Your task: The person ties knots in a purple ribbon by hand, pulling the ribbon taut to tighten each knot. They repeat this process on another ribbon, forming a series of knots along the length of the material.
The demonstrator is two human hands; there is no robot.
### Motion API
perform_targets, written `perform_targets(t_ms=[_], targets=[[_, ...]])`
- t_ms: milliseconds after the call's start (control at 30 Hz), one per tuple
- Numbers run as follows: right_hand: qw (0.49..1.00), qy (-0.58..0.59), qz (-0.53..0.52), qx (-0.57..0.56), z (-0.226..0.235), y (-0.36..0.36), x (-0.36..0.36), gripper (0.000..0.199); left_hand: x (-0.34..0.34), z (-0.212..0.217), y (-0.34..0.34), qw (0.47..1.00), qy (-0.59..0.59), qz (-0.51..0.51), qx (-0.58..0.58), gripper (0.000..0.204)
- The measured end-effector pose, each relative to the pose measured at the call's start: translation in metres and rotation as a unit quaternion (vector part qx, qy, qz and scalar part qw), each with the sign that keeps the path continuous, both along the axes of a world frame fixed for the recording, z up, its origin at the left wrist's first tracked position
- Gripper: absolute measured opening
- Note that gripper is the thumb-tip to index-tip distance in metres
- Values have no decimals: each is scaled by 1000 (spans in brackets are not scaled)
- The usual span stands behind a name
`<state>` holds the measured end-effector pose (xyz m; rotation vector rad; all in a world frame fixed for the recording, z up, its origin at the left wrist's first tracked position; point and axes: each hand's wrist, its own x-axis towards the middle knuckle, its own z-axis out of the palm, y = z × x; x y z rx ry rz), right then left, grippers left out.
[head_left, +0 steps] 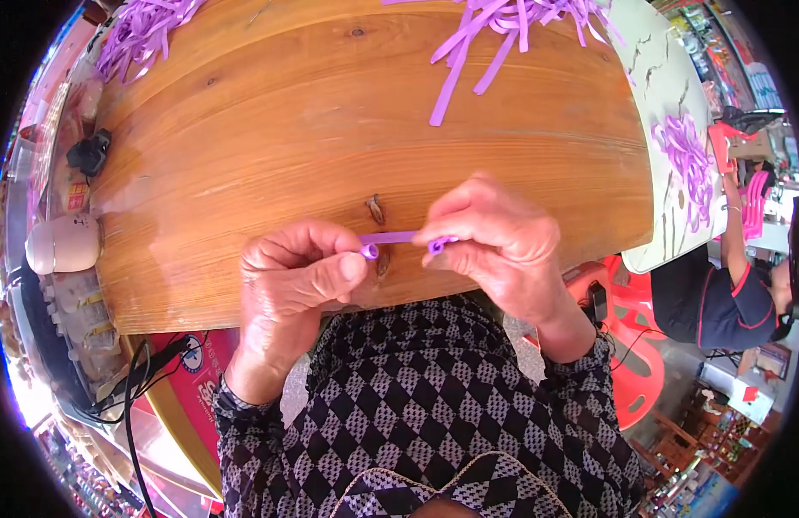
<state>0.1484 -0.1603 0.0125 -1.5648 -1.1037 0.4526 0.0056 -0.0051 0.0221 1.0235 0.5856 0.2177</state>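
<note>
A short purple ribbon point(389, 237) stretches between my two hands above the near edge of the wooden table. Its ends are curled into small rolls, one at each hand. My left hand point(297, 269) pinches the left roll between thumb and forefinger. On the other side, my right hand point(496, 237) grips the right rolled end, its fingers bent over it. Whether the ribbon touches the tabletop cannot be told.
Purple ribbon piles lie at the far left point(147, 33) and far middle point(511, 22) of the wooden table point(270, 164). Another ribbon heap point(688, 164) is on a white marbled table at right, where a person point(719, 298) sits. A pale rounded case point(67, 243) stands at left.
</note>
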Motion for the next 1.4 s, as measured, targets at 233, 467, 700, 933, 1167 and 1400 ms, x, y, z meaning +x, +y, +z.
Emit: perform_targets(t_ms=[233,467,700,933,1167,1400], targets=[[998,15,14,-62,-2,5,-16,9,4,0,-17,998,13,31,50,14],[992,-114,3,-55,-1,9,-17,13,15,-1,-24,851,-59,4,522,12],[994,-108,-14,6,-1,11,-17,16,8,-17,-16,998,-25,-11,61,16],[986,-155,-49,22,-7,9,-15,17,6,-8,-11,999,-11,-23,-45,18],[986,-151,-54,44,-8,13,-23,18,1,-17,-11,999,-16,-28,-14,13],[996,-62,-54,45,-8,13,-28,15,-1,-22,-20,990,-62,18,123,15]])
